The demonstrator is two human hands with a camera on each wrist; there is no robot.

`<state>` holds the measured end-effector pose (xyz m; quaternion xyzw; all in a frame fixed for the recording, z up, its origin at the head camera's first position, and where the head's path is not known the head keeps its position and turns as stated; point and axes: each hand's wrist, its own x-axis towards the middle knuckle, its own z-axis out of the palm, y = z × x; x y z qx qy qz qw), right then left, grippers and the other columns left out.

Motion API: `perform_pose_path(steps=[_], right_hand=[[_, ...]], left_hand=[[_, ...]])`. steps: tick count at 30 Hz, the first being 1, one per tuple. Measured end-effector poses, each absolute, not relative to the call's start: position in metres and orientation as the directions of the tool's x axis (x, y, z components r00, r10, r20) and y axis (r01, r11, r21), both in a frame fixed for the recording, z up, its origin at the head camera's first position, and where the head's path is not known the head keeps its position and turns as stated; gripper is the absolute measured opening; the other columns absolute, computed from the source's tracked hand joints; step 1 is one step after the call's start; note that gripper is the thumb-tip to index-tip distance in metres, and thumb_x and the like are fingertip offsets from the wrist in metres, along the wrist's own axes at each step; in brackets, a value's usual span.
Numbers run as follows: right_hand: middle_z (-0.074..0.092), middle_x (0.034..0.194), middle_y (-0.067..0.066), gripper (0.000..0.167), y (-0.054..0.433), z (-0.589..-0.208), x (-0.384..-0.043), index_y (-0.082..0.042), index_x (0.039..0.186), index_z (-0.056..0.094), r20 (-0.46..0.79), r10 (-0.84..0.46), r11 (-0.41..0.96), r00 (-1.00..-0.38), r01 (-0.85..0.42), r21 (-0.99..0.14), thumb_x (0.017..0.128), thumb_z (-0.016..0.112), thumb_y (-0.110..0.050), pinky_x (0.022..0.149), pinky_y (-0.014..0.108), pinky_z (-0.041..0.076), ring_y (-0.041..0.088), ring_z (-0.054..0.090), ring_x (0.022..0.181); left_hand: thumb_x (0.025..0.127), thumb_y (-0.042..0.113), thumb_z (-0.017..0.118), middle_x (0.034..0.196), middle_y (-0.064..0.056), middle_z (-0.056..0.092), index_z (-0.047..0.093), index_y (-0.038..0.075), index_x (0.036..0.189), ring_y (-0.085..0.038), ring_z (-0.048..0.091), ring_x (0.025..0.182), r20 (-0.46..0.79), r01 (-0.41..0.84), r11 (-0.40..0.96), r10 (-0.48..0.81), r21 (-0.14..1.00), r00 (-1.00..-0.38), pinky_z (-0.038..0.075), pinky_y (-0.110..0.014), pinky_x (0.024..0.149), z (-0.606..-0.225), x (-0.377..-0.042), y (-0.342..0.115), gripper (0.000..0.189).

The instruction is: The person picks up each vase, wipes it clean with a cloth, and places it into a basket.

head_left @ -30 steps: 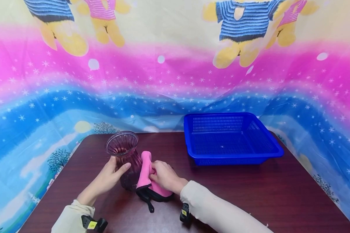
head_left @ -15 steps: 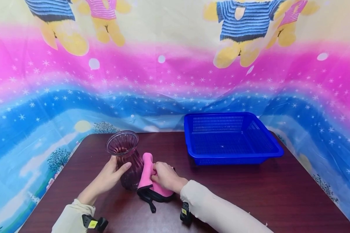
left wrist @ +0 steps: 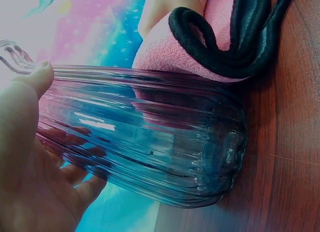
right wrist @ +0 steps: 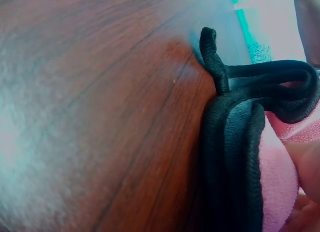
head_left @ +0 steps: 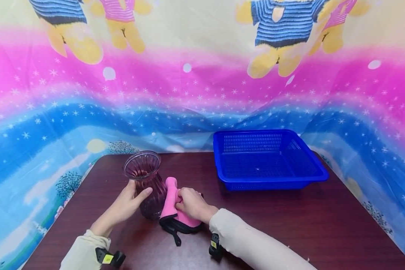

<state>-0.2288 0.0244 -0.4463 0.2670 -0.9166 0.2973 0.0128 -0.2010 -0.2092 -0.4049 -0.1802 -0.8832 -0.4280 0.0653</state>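
Observation:
A ribbed, purple-tinted glass vase [head_left: 152,195] with a flared rim stands on the table, leaning slightly. My left hand [head_left: 128,200] grips it below the neck; in the left wrist view the thumb lies on the near side and the fingers [left wrist: 75,182] curl round behind the glass [left wrist: 150,142]. My right hand [head_left: 193,204] pinches a pink cleaning cloth [head_left: 170,200] with black edging and a hanging loop, folded up against the vase's right side. In the right wrist view the cloth's black edge [right wrist: 215,142] rests on or just above the wood; the right fingers are mostly hidden.
A blue perforated plastic basket [head_left: 273,185] stands at the back right of the dark wooden table [head_left: 273,225]. Behind the table hangs a printed curtain [head_left: 195,90]. Black wrist cameras [head_left: 109,258] sit on both sleeves.
The cloth has shifted very slightly to the right and its upper end a little lower against the vase. Both hands have stayed nearly in place.

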Motion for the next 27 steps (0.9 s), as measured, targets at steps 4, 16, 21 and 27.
perform_pose_path(steps=[4, 16, 21, 27], right_hand=[[0.042, 0.065, -0.008, 0.033, 0.025, -0.448, -0.229, -0.013, 0.065, 0.051, 0.199, -0.48, 0.67, -0.854, -0.504, -0.545, 0.086, 0.075, -0.008, 0.054, 0.018, 0.032, 0.005, 0.041, 0.061], [0.044, 0.068, -0.006, 0.03, 0.023, -0.443, -0.227, -0.014, 0.066, 0.052, 0.217, -0.481, 0.674, -0.849, -0.517, -0.528, 0.085, 0.074, -0.009, 0.052, 0.018, 0.03, 0.006, 0.041, 0.061], [0.042, 0.068, -0.006, 0.03, 0.024, -0.441, -0.226, -0.015, 0.066, 0.051, 0.231, -0.479, 0.668, -0.847, -0.522, -0.531, 0.085, 0.074, -0.009, 0.051, 0.018, 0.029, 0.006, 0.04, 0.061], [0.041, 0.07, -0.007, 0.031, 0.023, -0.437, -0.225, -0.017, 0.066, 0.05, 0.235, -0.469, 0.671, -0.851, -0.517, -0.531, 0.086, 0.074, -0.012, 0.052, 0.018, 0.029, 0.006, 0.04, 0.063]], left_hand=[[0.104, 0.023, 0.057, 0.147, -0.031, 0.046, 0.023, -0.003, 0.15, -0.046, 0.05, 0.136, 0.27, 0.375, 0.569, 0.262, 0.732, -0.926, 0.042, -0.062, 0.109, -0.406, -0.201, -0.209, 0.063], [0.104, 0.021, 0.057, 0.147, -0.031, 0.047, 0.024, -0.003, 0.151, -0.045, 0.05, 0.136, 0.277, 0.378, 0.574, 0.258, 0.726, -0.925, 0.043, -0.061, 0.109, -0.406, -0.201, -0.21, 0.063], [0.103, 0.02, 0.058, 0.146, -0.03, 0.048, 0.024, -0.002, 0.151, -0.044, 0.052, 0.134, 0.281, 0.38, 0.57, 0.258, 0.728, -0.924, 0.043, -0.06, 0.109, -0.404, -0.201, -0.21, 0.062], [0.103, 0.021, 0.058, 0.145, -0.029, 0.049, 0.025, -0.003, 0.15, -0.042, 0.052, 0.134, 0.284, 0.381, 0.582, 0.254, 0.718, -0.925, 0.043, -0.06, 0.109, -0.406, -0.201, -0.209, 0.061]])
